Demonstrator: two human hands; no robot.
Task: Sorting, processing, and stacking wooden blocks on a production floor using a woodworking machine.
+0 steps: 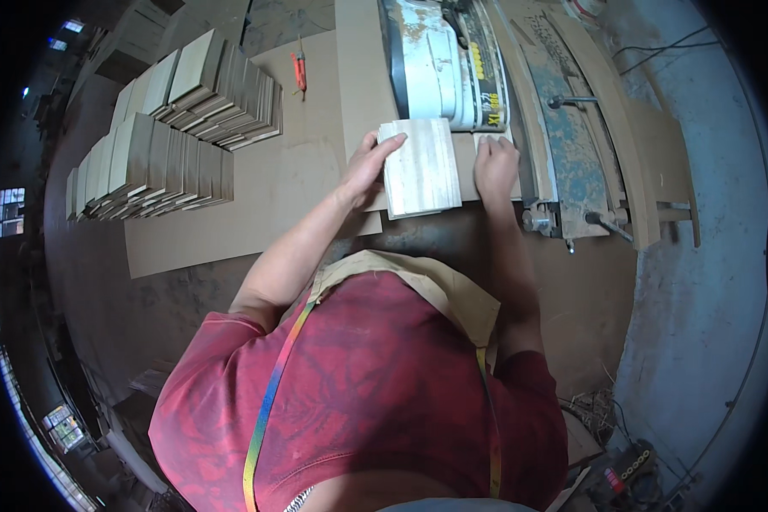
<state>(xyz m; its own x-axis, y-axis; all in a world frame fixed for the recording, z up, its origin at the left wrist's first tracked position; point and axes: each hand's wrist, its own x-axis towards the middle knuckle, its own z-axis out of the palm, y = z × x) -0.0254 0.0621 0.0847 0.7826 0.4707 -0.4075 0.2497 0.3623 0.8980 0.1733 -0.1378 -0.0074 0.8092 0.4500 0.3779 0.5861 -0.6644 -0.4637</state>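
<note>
Left hand [369, 166] gripped the wood panel's [418, 166] left edge, right hand [495, 166] lay flat beside it, right at the machine [448, 64]. Fingers that close could've easily gotten caught if the panel slipped.

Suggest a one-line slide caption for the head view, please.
Both hands, left hand and right hand, steady a pale board before a worn machine; stacked boards lie left.

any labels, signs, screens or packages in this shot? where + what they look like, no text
Yellow label strip: on the white machine housing, just beyond the pale board that the left hand and right hand hold; narrow, yellow with dark marks.
Dark printed marking: lower on the same housing.
No screens, signs or packages.
</note>
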